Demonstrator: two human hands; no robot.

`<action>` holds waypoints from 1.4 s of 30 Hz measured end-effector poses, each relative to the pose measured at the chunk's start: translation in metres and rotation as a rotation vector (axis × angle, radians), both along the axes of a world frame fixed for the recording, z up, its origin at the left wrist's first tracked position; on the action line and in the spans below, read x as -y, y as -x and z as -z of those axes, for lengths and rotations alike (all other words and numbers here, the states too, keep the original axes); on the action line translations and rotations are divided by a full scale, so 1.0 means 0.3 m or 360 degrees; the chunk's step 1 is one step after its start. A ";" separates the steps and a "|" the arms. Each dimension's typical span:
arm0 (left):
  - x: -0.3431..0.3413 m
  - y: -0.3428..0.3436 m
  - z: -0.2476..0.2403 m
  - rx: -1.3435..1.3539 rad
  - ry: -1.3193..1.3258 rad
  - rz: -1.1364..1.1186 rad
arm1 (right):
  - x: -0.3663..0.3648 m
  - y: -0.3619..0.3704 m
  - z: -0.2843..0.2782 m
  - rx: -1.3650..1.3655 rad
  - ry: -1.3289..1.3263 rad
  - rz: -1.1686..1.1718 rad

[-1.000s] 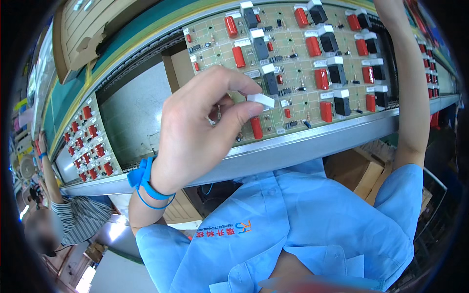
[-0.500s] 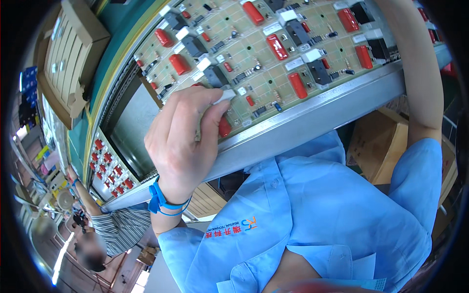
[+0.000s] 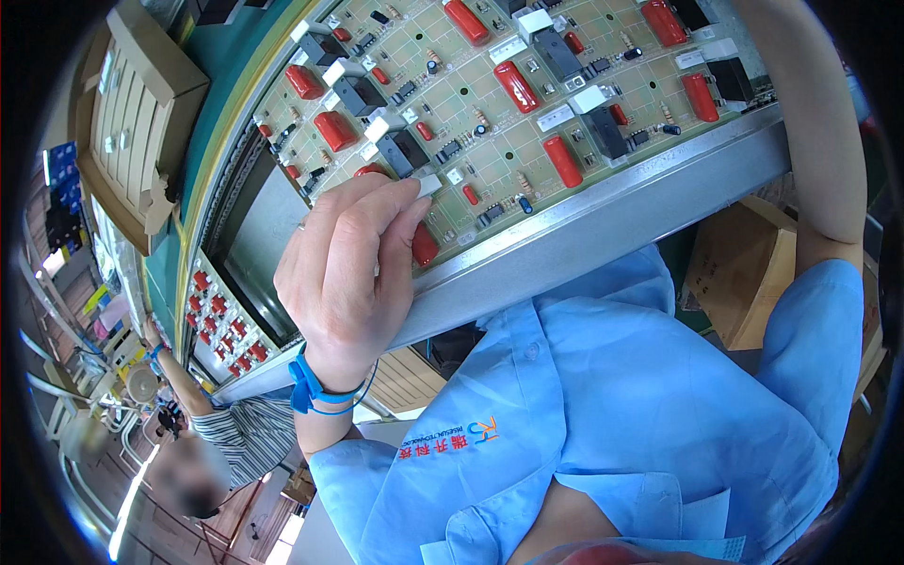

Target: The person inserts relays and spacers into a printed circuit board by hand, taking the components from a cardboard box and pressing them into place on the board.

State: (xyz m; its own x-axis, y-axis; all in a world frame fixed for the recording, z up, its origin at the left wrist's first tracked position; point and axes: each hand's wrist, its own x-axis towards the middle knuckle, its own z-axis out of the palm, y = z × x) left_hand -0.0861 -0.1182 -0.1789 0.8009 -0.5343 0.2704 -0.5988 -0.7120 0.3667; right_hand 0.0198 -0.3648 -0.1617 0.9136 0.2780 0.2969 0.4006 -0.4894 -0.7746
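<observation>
My left hand (image 3: 348, 259), with a blue strap round its wrist, is closed in a pinch between thumb and index finger. A small white block-shaped component (image 3: 429, 185) shows at its fingertips, low over the circuit board panel (image 3: 513, 155) beside a black box-shaped component (image 3: 402, 153). Partly behind the fingers is a red capacitor (image 3: 425, 245). Rows of similar red, black and white parts stand upright on the panel. My right forearm (image 3: 815, 141) reaches up past the panel's right end; the right hand lies beyond the top edge.
A metal rail (image 3: 603, 212) runs along the panel's near side. Farther left on the line lies another populated board (image 3: 221, 325), with a person in a striped shirt (image 3: 247, 438) beside it. Cardboard boxes stand at the upper left (image 3: 141, 122) and below the rail (image 3: 739, 268).
The whole view has shifted slightly, so the panel appears a little farther left. My left hand keeps its pinch on the white component at nearly the same place on the board.
</observation>
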 end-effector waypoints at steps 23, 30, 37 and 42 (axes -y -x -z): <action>-0.031 -0.040 0.003 0.0278 -0.0104 0.0351 | -0.027 -0.012 -0.011 -0.0333 -0.0103 -0.0157; -0.030 -0.036 0.038 0.0190 0.0043 0.0315 | 0.005 -0.017 -0.018 -0.0628 -0.0265 -0.0266; -0.042 -0.052 -0.013 0.0135 0.0065 0.0340 | 0.012 -0.016 -0.024 -0.0696 -0.0368 -0.0359; -0.082 -0.073 -0.054 0.0114 0.0276 0.0016 | 0.005 -0.017 0.019 -0.0486 -0.0474 -0.0513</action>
State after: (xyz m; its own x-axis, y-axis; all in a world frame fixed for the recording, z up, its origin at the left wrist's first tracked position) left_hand -0.0642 -0.0937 -0.1626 0.7712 -0.4824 0.4152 -0.6344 -0.6357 0.4398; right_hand 0.0250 -0.3663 -0.1674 0.8529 0.5029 0.1398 0.2290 -0.1197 -0.9660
